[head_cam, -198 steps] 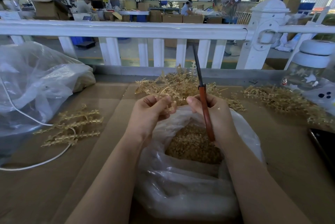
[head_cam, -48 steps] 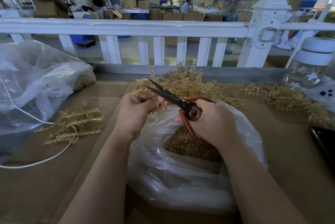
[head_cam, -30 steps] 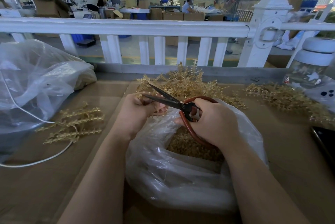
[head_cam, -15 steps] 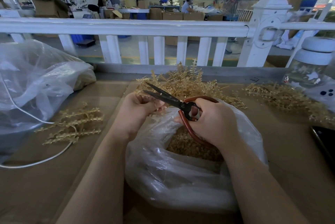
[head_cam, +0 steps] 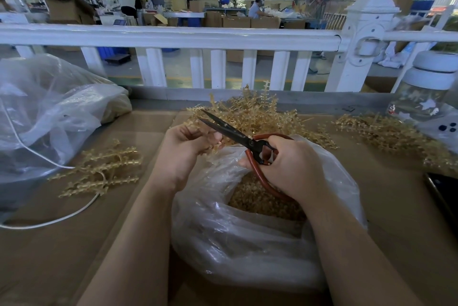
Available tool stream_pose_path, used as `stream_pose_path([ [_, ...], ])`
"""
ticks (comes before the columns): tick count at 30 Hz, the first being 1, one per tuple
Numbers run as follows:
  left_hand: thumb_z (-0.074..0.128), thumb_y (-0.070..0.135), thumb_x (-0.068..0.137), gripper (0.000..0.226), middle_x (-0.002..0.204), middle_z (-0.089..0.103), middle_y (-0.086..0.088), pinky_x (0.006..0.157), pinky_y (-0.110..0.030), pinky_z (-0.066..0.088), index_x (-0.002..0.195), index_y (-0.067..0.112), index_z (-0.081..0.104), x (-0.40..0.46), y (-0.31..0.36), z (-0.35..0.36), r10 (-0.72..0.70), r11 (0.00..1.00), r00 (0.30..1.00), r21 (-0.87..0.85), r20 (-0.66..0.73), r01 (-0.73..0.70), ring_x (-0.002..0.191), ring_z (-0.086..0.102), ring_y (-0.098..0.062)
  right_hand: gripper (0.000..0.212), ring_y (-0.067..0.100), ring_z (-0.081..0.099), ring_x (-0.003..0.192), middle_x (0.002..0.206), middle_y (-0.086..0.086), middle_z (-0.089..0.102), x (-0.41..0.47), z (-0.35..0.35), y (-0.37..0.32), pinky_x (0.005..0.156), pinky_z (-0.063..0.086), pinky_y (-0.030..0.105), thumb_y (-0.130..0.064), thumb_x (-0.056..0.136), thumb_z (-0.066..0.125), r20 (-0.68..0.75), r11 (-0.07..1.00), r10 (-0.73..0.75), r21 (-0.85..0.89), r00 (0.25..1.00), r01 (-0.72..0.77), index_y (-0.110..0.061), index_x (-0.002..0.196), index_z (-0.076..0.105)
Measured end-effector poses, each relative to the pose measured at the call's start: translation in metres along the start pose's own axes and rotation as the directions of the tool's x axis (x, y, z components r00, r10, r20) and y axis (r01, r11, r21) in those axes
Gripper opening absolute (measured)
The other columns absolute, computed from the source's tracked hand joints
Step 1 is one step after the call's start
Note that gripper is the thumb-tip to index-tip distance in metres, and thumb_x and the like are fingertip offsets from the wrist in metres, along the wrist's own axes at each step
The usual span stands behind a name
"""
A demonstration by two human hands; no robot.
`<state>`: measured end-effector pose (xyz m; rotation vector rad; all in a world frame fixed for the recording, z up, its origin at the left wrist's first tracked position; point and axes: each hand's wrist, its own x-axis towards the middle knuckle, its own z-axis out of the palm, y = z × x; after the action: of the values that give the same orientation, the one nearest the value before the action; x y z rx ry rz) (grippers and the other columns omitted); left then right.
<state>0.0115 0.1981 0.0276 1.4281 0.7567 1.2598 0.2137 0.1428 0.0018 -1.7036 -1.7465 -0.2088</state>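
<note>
My right hand (head_cam: 291, 167) grips the red-handled scissors (head_cam: 238, 136) with their black blades parted and pointing up and left. My left hand (head_cam: 184, 150) pinches a small golden plastic sprig (head_cam: 215, 147) right at the blades, above the mouth of a clear plastic bag (head_cam: 247, 243). The bag holds a heap of small golden cut pieces (head_cam: 257, 199). Behind my hands lies a pile of golden plastic branches (head_cam: 260, 113).
A large clear bag (head_cam: 47, 112) with a white cord (head_cam: 49, 221) sits at the left, and loose golden branches (head_cam: 101, 169) lie beside it. More branches (head_cam: 391, 134) and a white-lidded jar (head_cam: 431, 92) are at the right. A dark phone (head_cam: 443, 196) lies at the right edge. A white railing (head_cam: 173, 38) backs the cardboard-covered table (head_cam: 62, 256).
The scissors went from held upright in my right fist to lying across, blades toward my left hand. Over the last second the blades closed a little and parted again on the sprig.
</note>
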Motion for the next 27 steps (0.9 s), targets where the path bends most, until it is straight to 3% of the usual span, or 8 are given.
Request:
stream_pose_path([
  [3, 0.067, -0.002, 0.085, 0.025, 0.074, 0.07, -0.014, 0.075, -0.038, 0.046, 0.071, 0.016, 0.076, 0.0, -0.001, 0.0, 0.011, 0.999, 0.999, 0.033, 0.039, -0.013, 0.073, 0.059, -0.028, 0.062, -0.005, 0.054, 0.057, 0.066, -0.019, 0.063, 0.0, -0.001, -0.001, 0.048, 0.035, 0.008, -0.089, 0.073, 0.045, -0.003, 1.0, 0.015, 0.011, 1.0, -0.015, -0.033, 0.085, 0.069],
  [6, 0.062, -0.002, 0.088, 0.031, 0.077, 0.073, -0.011, 0.082, -0.035, 0.052, 0.071, 0.018, 0.077, 0.002, -0.002, 0.0, -0.008, 1.0, 0.999, -0.006, 0.052, 0.008, 0.073, 0.066, -0.022, 0.065, -0.007, 0.051, 0.059, 0.067, -0.02, 0.062, 0.0, -0.002, -0.002, 0.049, 0.031, 0.01, -0.091, 0.071, 0.045, 0.014, 0.999, 0.035, 0.021, 0.999, -0.035, -0.033, 0.087, 0.07],
  [10, 0.059, 0.008, 0.088, 0.02, 0.079, 0.073, -0.013, 0.08, -0.031, 0.056, 0.076, 0.011, 0.075, 0.004, -0.004, 0.001, -0.01, 0.998, 0.999, -0.054, 0.043, 0.012, 0.074, 0.068, -0.022, 0.066, -0.005, 0.055, 0.063, 0.073, -0.022, 0.064, 0.0, -0.002, -0.002, 0.053, 0.034, 0.01, -0.09, 0.07, 0.048, 0.031, 0.998, 0.054, 0.042, 0.998, -0.056, -0.034, 0.094, 0.071],
  [15, 0.059, 0.004, 0.094, 0.03, 0.076, 0.073, -0.002, 0.079, -0.027, 0.054, 0.074, 0.017, 0.076, 0.004, -0.008, 0.002, -0.003, 1.0, 0.999, 0.027, 0.046, 0.002, 0.077, 0.066, -0.015, 0.067, -0.006, 0.052, 0.06, 0.066, -0.024, 0.057, 0.001, -0.003, -0.002, 0.051, 0.032, 0.01, -0.095, 0.067, 0.035, 0.031, 0.996, 0.083, 0.028, 0.996, -0.084, -0.038, 0.087, 0.064],
  [20, 0.065, 0.002, 0.09, 0.018, 0.071, 0.073, -0.004, 0.068, -0.021, 0.054, 0.075, 0.008, 0.073, 0.004, -0.01, 0.003, 0.037, 0.999, 0.999, 0.024, -0.012, -0.037, 0.069, 0.067, -0.012, 0.07, -0.006, 0.053, 0.06, 0.067, -0.022, 0.061, 0.001, -0.002, -0.002, 0.051, 0.035, 0.012, -0.096, 0.066, 0.032, 0.029, 0.996, 0.08, 0.036, 0.996, -0.081, -0.039, 0.09, 0.065],
  [23, 0.064, 0.001, 0.092, 0.007, 0.072, 0.074, -0.004, 0.067, -0.022, 0.054, 0.091, -0.005, 0.064, 0.004, -0.011, 0.004, 0.052, 0.997, 0.999, 0.052, -0.008, -0.052, 0.071, 0.069, -0.014, 0.062, -0.005, 0.051, 0.058, 0.064, -0.021, 0.058, 0.0, -0.004, -0.003, 0.05, 0.032, 0.013, -0.095, 0.066, 0.034, 0.046, 0.996, 0.082, 0.017, 0.996, -0.083, -0.04, 0.082, 0.057],
  [27, 0.065, -0.001, 0.089, 0.021, 0.077, 0.075, -0.006, 0.07, -0.022, 0.055, 0.102, -0.017, 0.062, 0.003, -0.009, 0.004, 0.03, 0.999, 0.999, -0.023, -0.033, -0.031, 0.075, 0.071, -0.015, 0.058, -0.004, 0.053, 0.058, 0.063, -0.02, 0.059, 0.0, -0.004, -0.003, 0.049, 0.033, 0.014, -0.093, 0.067, 0.039, 0.056, 0.995, 0.093, 0.027, 0.994, -0.095, -0.039, 0.077, 0.055],
])
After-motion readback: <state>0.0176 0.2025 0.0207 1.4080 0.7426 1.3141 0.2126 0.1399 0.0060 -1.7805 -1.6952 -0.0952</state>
